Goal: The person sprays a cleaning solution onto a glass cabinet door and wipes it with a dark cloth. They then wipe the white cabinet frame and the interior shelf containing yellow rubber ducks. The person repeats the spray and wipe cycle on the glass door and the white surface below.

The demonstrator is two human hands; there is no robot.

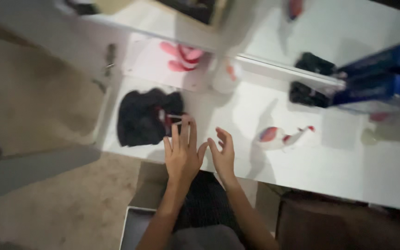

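Whole view motion-blurred, blue boxes (385, 74) cut off at right edge — pink item (181, 56) unclear

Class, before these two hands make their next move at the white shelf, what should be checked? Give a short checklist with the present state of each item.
1. Left hand empty, fingers spread: ok.
2. Right hand empty, fingers curled loosely: ok.
3. Black cloth bundle within reach, beside the left hand's fingertips: ok.
4. Whether the left hand actually touches the bundle: cannot tell, picture blurred.
5. White and red item lying apart from the right hand on the white shelf: ok.
6. Sharp view of the items: not ok, motion blur.
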